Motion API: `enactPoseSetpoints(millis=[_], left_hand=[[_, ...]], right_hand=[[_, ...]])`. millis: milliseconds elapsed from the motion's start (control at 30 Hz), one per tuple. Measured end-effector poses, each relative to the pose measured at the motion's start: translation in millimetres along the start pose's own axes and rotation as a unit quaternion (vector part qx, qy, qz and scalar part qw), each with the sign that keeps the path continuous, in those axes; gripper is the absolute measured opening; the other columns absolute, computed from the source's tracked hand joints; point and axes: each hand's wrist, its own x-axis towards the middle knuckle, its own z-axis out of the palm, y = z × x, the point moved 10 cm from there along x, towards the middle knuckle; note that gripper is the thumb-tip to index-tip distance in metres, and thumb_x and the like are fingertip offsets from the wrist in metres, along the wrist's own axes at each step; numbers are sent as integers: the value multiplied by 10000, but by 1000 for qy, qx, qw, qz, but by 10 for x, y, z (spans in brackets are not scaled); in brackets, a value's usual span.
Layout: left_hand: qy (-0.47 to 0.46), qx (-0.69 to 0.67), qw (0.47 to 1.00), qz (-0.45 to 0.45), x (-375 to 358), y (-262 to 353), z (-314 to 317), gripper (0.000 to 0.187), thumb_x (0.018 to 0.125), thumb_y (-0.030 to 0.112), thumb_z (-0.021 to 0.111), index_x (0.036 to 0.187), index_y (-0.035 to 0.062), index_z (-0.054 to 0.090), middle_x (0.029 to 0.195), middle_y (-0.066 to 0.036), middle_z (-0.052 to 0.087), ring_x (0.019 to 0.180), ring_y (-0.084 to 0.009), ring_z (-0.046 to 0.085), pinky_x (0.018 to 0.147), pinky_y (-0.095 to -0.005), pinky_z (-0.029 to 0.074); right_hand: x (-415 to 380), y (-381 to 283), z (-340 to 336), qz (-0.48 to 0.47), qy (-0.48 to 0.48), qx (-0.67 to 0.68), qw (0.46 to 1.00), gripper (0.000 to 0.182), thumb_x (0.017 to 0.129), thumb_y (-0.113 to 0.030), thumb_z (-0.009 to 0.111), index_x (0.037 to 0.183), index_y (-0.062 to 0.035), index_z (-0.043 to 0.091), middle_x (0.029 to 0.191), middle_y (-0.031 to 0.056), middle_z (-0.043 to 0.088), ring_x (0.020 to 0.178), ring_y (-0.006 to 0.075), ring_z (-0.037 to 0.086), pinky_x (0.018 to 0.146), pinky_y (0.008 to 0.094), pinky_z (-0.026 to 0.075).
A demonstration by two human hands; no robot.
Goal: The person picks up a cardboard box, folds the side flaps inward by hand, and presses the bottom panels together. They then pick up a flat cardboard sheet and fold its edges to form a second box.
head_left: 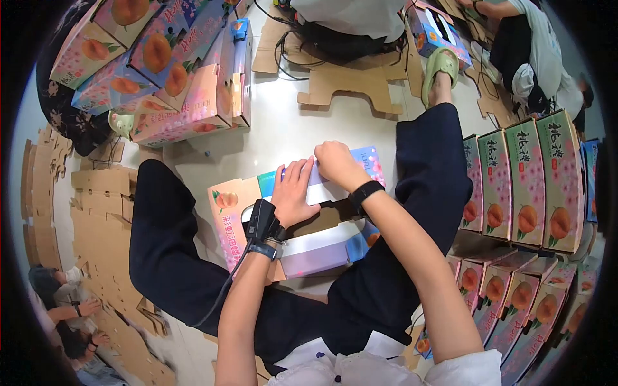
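A flat, partly folded peach-printed gift box lies on the floor between my legs. My left hand presses flat on its white top flap, fingers spread toward the far edge. A black band with a cable sits on that wrist. My right hand is curled over the far edge of the same flap, pinching it, with a black wristband behind it.
Assembled peach boxes stand in a row at right and pile at upper left. Flat cardboard sheets are stacked at left, and cardboard cut-outs lie ahead. Other people sit at the top, upper right and lower left.
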Motion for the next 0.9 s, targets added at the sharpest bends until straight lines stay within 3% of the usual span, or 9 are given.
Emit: enactPoseSetpoints(millis=[233,633,733,833,900], left_hand=[[18,-26,999,-13,-17,-6,-38,911,506,224,696,1328,64,335,1220,-134,422,1181,-291,381,1039,-443,221],[39,-44,998,-9,-17,-8,-91,885,509,191,710,1315,74,364,1199,-117,439,1161,-265,405,1034,-443,230],[15,-43,999,-18,-20,-16,-59,869,546,196,721,1323,67,353,1247,-132,420,1197,-292,378,1042,-454,222],[-4,-49,999,-21,-99,-22,-121,812,610,201,724,1324,73,360,1308,-156,384,1237,-333,337,1049,-472,212],[3,-66,997,-38,-190,-131,-304,781,636,202,720,1322,79,368,1329,-168,362,1249,-351,316,1051,-478,209]], right_hand=[[56,81,11,31,-53,9,998,150,720,-136,574,725,-1,640,739,203,625,718,362,621,669,427,503],[-87,97,-68,37,7,49,998,134,707,-75,530,665,2,631,670,217,607,687,372,609,673,437,495],[-130,56,7,37,-18,1,999,121,713,-86,540,683,-12,631,720,200,623,692,353,615,664,426,496],[-136,-72,-28,-10,18,-55,998,87,671,-87,602,731,-39,641,798,154,628,733,285,631,622,374,505],[-190,-104,-86,-15,-23,-95,995,165,692,-114,600,838,-43,629,951,130,601,888,256,594,716,361,481]])
